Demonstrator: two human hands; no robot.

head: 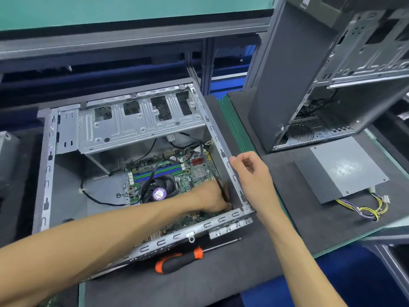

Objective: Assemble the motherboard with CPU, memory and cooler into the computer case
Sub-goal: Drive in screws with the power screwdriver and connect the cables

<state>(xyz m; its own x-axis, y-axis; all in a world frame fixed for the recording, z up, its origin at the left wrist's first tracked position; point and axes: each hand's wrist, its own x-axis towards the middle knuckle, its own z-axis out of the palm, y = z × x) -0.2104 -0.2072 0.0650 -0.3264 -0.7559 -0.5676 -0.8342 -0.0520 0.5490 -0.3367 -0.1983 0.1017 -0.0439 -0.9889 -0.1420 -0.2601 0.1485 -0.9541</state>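
Reaching deep into the computer case (47,173), the left hand (212,201) rests on the motherboard (177,173) lying just beyond it, grip hidden, while the right hand (250,173), loosely curled and holding nothing, touches the rim.

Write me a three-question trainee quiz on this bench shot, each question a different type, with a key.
1. True or false: the orange-and-black screwdriver is held in the right hand.
2. Multiple choice: where is the left hand? A) on the grey power supply box B) inside the open grey metal computer case, at the green motherboard near the case's right wall C) on the second, upright case
3. Fill in: the fan cooler with the purple round sticker sits on the ____.

Key: 1 false, it lies on the dark mat in front of the case; 2 B; 3 motherboard.
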